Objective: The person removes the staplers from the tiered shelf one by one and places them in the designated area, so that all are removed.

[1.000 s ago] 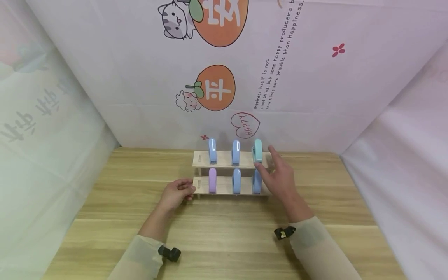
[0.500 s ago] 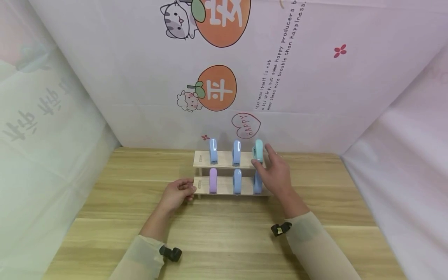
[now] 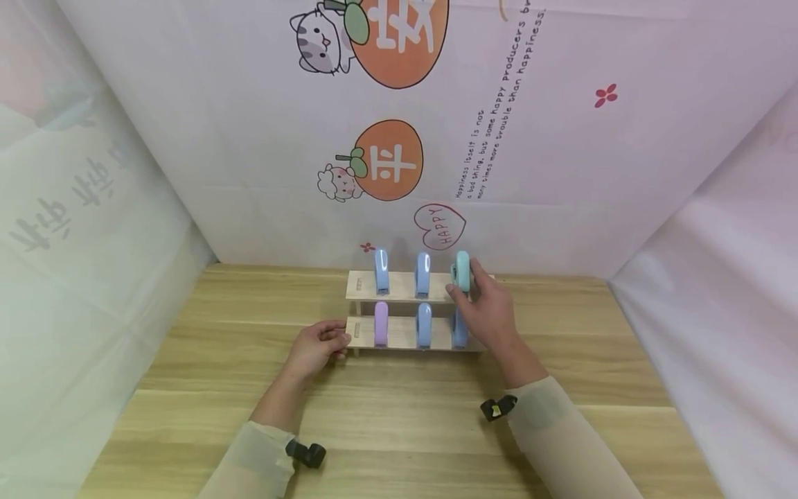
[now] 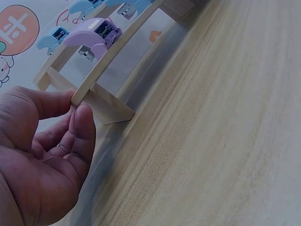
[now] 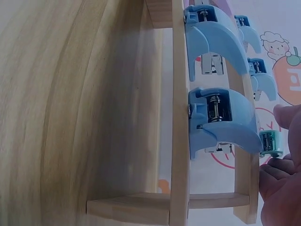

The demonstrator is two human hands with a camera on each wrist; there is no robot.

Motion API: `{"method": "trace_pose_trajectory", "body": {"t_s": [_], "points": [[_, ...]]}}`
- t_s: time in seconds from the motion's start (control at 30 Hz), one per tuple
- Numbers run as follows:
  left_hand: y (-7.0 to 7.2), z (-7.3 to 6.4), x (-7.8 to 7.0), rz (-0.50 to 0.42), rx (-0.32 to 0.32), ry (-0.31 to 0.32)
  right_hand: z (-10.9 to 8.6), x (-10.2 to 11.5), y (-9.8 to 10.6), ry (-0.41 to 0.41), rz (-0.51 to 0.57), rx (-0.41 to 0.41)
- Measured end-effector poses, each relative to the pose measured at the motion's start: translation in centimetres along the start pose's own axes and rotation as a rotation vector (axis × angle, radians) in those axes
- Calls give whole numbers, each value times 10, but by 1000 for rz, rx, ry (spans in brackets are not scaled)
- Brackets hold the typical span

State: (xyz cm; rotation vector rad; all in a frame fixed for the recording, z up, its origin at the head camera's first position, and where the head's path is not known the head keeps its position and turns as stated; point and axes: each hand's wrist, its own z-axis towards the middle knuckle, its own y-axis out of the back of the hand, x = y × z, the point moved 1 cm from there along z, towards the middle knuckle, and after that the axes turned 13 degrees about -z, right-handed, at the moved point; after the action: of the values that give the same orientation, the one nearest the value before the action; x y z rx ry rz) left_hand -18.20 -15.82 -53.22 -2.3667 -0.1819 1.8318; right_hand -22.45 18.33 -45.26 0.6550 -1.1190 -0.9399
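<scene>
My left hand (image 3: 314, 348) pinches the left end of the lower step of a pale wooden two-step rack (image 3: 399, 333) between thumb and forefinger, seen close in the left wrist view. At the far right of the upper step stands a teal stapler (image 3: 461, 270). Thumb and fingers of my right hand (image 3: 491, 308) curl around it, thumb on the left side, fingers on the right. A lilac stapler (image 3: 381, 324), a light-blue stapler (image 3: 424, 324) and another blue stapler (image 5: 223, 117) stand on the lower step. The last is partly hidden by the right hand in the head view.
Two more blue staplers, a left one (image 3: 382, 270) and a middle one (image 3: 422, 274), stand on the upper step. The rack is on a wood-grain table (image 3: 399, 423), near a printed white cloth backdrop (image 3: 530, 229). White cloth also hangs at both sides.
My right hand has shifted slightly left, its thumb and fingers closing in around the teal stapler. The left hand stays on the rack's end. The head view has shifted slightly.
</scene>
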Motion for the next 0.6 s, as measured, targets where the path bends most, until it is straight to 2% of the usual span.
{"method": "trace_pose_trajectory", "body": {"t_s": [0.23, 0.6], "points": [[0, -1, 2, -4, -9, -11, 1, 0, -3, -15, 8, 16], [0, -1, 2, -19, -9, 3, 3, -2, -3, 47, 30, -44]]}}
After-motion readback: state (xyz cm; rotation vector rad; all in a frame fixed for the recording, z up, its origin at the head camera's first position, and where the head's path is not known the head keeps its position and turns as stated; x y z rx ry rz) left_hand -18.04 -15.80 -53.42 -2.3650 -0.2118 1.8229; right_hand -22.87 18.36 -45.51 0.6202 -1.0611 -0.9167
